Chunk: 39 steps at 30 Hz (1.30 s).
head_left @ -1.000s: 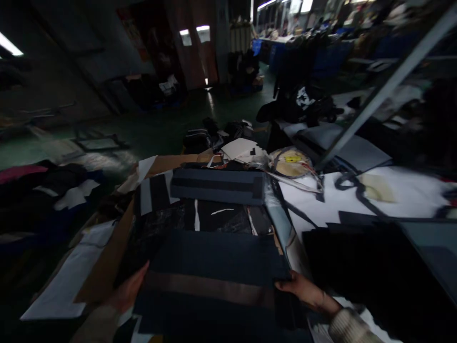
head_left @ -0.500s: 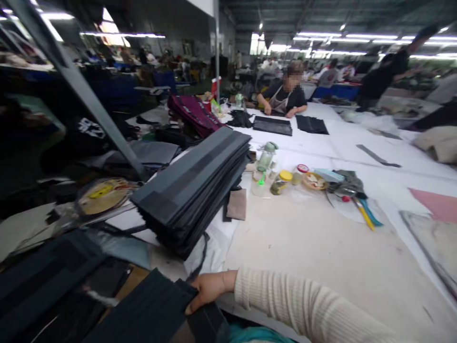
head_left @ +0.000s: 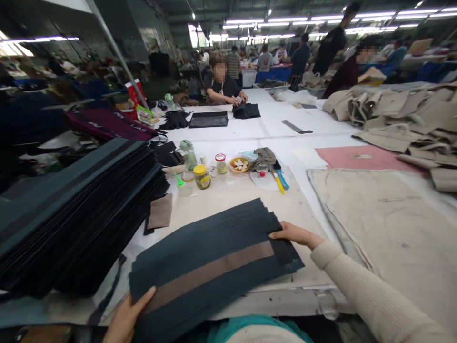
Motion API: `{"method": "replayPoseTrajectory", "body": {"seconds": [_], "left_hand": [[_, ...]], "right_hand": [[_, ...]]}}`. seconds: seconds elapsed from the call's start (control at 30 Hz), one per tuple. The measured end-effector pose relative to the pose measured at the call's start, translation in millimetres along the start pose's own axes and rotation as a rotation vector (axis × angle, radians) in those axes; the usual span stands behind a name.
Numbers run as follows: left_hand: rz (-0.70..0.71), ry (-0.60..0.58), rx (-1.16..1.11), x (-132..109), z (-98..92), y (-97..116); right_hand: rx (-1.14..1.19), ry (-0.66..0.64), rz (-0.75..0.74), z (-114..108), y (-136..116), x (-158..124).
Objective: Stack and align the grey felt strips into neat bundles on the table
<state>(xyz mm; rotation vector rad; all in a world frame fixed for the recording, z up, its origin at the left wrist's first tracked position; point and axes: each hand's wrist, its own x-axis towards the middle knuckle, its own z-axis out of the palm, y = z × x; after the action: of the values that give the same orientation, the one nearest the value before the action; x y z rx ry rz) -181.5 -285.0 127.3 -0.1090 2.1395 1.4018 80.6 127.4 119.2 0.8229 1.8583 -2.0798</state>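
Observation:
A stack of dark blue-green fabric panels (head_left: 214, 233) is held between my two hands, tilted over the front part of the table. A brown strip runs along the top panel, with a black patch at its right end. My left hand (head_left: 130, 312) grips the stack's lower left edge, thumb on top and the other fingers hidden. At the right end my right hand (head_left: 291, 233) is closed on the stack, thumb above and fingers underneath. To the left lies a tall pile of similar dark panels (head_left: 82, 209), with a small brown piece (head_left: 159, 211) beside it.
Beyond the stack stand a yellow-lidded jar (head_left: 202, 177), a red-lidded jar (head_left: 221, 164), a green bottle (head_left: 187, 155) and a yellow-handled brush (head_left: 278, 182). Beige fabric pieces (head_left: 403, 109) are heaped at right. Across the table a person (head_left: 223, 81) handles black pieces.
The panel stack has come up from the lower left to the table's front middle. My left hand has come into view on it. The camera has turned right.

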Motion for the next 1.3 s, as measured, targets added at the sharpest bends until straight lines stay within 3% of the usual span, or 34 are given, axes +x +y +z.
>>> {"method": "replayPoseTrajectory", "body": {"seconds": [0.07, 0.17, 0.23, 0.3, 0.43, 0.57, 0.67, 0.87, 1.3], "left_hand": [[-0.001, -0.120, -0.007, 14.3, 48.5, 23.7], [0.014, -0.258, 0.077, 46.9, 119.2, 43.9], [0.050, -0.303, 0.185, 70.7, 151.6, 44.0], [0.115, -0.317, 0.322, 93.1, 168.1, 36.7], [0.309, -0.313, 0.480, 123.6, 167.8, 18.0], [0.384, -0.107, 0.602, 124.8, 152.2, 10.5], [0.406, -0.031, 0.654, 116.8, 143.5, 12.3], [0.392, -0.070, 0.653, 115.9, 143.5, 13.0], [0.373, -0.101, 0.582, 118.6, 138.9, 4.6]], "right_hand": [[0.051, 0.116, 0.005, -38.6, 24.6, -20.4], [0.009, 0.295, -0.007, -72.3, 58.4, -34.6], [-0.096, 0.452, 0.034, -82.2, 76.6, -35.6], [-0.175, 0.597, 0.094, -85.1, 89.9, -33.8], [-0.419, 0.841, 0.173, -79.7, 100.9, -30.7], [-0.818, 0.971, 0.115, -71.1, 104.1, -26.8], [-0.813, 0.967, 0.110, -69.6, 113.2, -20.0], [-0.736, 0.904, 0.190, -71.1, 131.6, -10.1], [-0.928, 0.878, 0.211, -52.0, 116.0, -12.6]]}}
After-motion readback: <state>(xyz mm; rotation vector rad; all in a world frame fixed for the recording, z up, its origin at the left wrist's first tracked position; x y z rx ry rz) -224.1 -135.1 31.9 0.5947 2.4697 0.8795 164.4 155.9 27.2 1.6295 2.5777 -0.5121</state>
